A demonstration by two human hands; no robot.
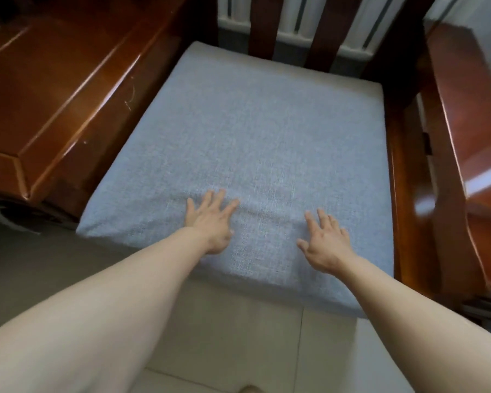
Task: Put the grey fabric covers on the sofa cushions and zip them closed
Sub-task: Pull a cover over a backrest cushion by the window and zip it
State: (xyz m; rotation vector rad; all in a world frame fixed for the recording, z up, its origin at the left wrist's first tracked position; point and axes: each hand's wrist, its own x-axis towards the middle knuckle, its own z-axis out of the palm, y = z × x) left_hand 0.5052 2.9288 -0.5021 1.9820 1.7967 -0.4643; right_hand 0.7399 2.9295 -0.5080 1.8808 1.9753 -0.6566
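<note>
Wooden sofa frame [451, 114], tile floor [224, 336] below. Covered cushion [255, 131] sits on the seat, front edge overhanging. Looks soft and bulky; grey cover [267, 165] slack, wrinkles near front. Take it by the edges. Left hand [210, 219] and right hand [325, 242] both flat, fingers spread, pressing the fabric; neither grip holds anything.

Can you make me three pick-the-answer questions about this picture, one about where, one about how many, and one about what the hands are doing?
1. Where is the cushion?
A. on the wooden chair seat
B. on the floor
C. on a bed

2. How many hands touch it?
A. none
B. one
C. two

3. How are the hands?
A. fists
B. flat, fingers spread
C. pinching a zip

Answers:
1 A: the wooden chair frames it with armrests and back slats.
2 C: left hand and right hand both lie on it.
3 B: the fingers are straight on the fabric.
</note>
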